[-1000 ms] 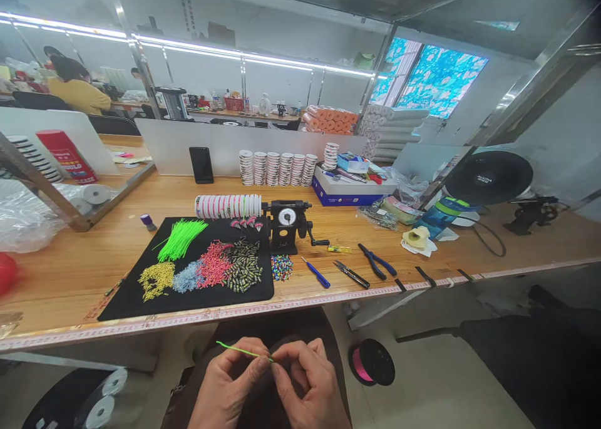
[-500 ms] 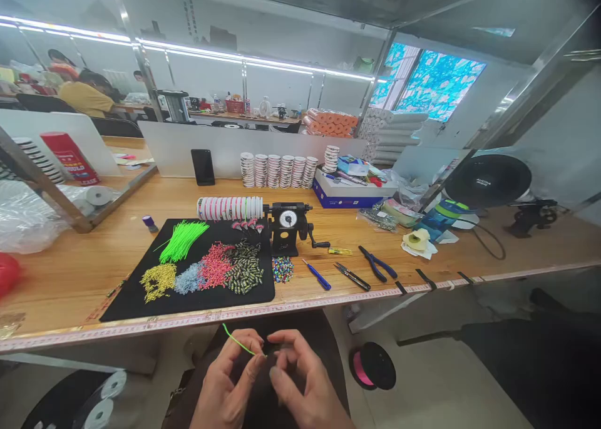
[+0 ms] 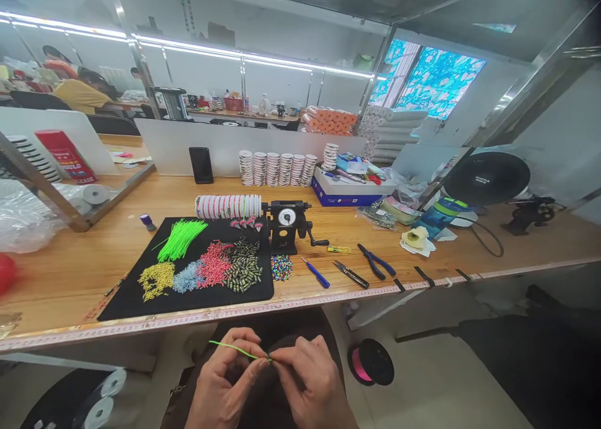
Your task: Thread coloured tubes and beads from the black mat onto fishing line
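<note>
Below the bench's front edge, over my lap, my left hand [image 3: 225, 385] pinches a thin neon-green tube [image 3: 235, 348] that sticks out to the left. My right hand [image 3: 312, 385] meets it fingertip to fingertip at the tube's right end, its fingers pinched together; whatever it holds is too small to see. On the black mat [image 3: 141, 297] lie a bundle of green tubes [image 3: 181, 239] and heaps of yellow [image 3: 156, 279], pale blue [image 3: 186, 279], pink [image 3: 215, 270] and dark beads [image 3: 244, 271].
A black hand-crank winder [image 3: 287, 225] with a row of spools [image 3: 228, 206] stands behind the mat. Right of it lie a blue tool [image 3: 317, 273], scissors [image 3: 352, 274] and pliers [image 3: 375, 261]. A pink line spool [image 3: 370, 362] sits on the floor. A person in yellow [image 3: 82, 94] works far left.
The green tube tilted up half a second ago while my right fingers spread; it is now level again and my right fingertips have closed back onto its end.
</note>
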Action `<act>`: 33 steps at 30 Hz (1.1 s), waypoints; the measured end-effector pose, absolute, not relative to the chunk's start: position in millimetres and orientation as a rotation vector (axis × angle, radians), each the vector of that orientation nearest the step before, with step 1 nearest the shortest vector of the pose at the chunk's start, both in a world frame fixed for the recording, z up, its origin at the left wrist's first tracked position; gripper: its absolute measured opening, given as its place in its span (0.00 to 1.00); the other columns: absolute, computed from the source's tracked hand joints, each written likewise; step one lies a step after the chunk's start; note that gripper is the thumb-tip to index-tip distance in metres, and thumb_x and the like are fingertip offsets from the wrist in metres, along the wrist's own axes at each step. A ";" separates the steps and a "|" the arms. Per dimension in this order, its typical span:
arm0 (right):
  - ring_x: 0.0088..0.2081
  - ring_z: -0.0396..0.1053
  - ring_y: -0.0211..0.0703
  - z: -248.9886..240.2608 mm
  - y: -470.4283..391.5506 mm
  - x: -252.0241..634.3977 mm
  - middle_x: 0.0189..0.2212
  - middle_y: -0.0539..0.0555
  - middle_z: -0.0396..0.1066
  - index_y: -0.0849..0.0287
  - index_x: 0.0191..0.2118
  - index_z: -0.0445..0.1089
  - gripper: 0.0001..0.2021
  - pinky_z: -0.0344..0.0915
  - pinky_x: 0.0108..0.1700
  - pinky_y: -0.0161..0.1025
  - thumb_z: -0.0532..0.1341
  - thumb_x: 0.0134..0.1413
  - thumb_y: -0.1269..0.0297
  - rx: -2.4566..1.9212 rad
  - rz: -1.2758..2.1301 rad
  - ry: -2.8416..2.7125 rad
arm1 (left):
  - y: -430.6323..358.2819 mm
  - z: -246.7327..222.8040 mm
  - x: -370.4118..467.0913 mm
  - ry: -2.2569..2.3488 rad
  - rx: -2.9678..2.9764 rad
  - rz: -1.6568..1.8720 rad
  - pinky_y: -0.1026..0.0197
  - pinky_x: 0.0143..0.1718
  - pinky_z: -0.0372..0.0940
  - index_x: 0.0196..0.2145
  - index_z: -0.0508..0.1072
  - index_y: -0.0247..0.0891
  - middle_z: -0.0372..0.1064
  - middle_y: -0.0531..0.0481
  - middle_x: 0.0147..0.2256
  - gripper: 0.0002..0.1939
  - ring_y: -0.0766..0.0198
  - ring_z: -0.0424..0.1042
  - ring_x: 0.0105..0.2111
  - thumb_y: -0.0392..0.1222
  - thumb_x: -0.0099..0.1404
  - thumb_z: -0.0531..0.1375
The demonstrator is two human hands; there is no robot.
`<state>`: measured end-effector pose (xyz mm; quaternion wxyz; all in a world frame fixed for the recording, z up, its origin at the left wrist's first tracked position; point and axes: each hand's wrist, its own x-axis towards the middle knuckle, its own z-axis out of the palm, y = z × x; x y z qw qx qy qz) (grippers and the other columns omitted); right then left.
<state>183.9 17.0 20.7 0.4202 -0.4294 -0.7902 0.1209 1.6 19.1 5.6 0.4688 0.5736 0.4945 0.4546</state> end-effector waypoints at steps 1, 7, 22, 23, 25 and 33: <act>0.27 0.65 0.42 20.0 16.6 180.8 0.29 0.52 0.71 0.58 0.46 0.70 0.13 0.55 0.35 0.40 0.57 0.59 0.78 -1.075 0.330 -2.002 | 18.7 5.6 4.0 1.208 1.412 1.126 0.64 0.35 0.69 0.31 0.78 0.40 0.69 0.46 0.41 0.10 0.61 0.75 0.35 0.49 0.63 0.65; 0.33 0.67 0.44 21.4 16.9 174.4 0.33 0.50 0.69 0.57 0.60 0.59 0.32 0.61 0.38 0.39 0.59 0.46 0.76 -1.129 0.952 -1.894 | 16.5 13.5 12.2 1.303 1.464 1.156 0.62 0.43 0.67 0.28 0.75 0.41 0.70 0.47 0.41 0.12 0.59 0.74 0.40 0.49 0.66 0.60; 0.22 0.49 0.36 17.6 9.2 176.1 0.22 0.43 0.49 0.59 0.52 0.69 0.24 0.46 0.27 0.36 0.52 0.67 0.43 -1.147 1.254 -1.487 | 15.9 12.8 10.9 1.269 1.548 1.117 0.60 0.47 0.70 0.30 0.82 0.44 0.72 0.45 0.43 0.09 0.55 0.75 0.45 0.50 0.62 0.66; 0.23 0.51 0.36 18.5 9.3 174.4 0.22 0.43 0.51 0.58 0.54 0.67 0.26 0.47 0.27 0.36 0.51 0.67 0.42 -1.116 1.297 -1.461 | 15.2 14.1 13.1 1.257 1.541 1.136 0.59 0.48 0.69 0.31 0.83 0.45 0.73 0.45 0.43 0.09 0.55 0.75 0.45 0.50 0.62 0.65; 0.24 0.53 0.36 17.7 9.5 174.1 0.24 0.44 0.53 0.58 0.55 0.66 0.28 0.51 0.28 0.35 0.52 0.65 0.38 -1.076 1.423 -1.350 | 14.1 16.7 15.9 1.255 1.516 1.159 0.57 0.50 0.68 0.31 0.83 0.45 0.73 0.45 0.43 0.09 0.54 0.75 0.45 0.50 0.62 0.65; 0.24 0.46 0.35 -10.1 2.7 194.4 0.20 0.44 0.50 0.60 0.26 0.68 0.26 0.44 0.26 0.36 0.62 0.55 0.38 -1.246 1.361 -1.232 | 15.8 18.5 16.2 1.215 1.525 1.070 0.55 0.48 0.69 0.33 0.85 0.49 0.72 0.44 0.47 0.07 0.54 0.74 0.45 0.49 0.62 0.66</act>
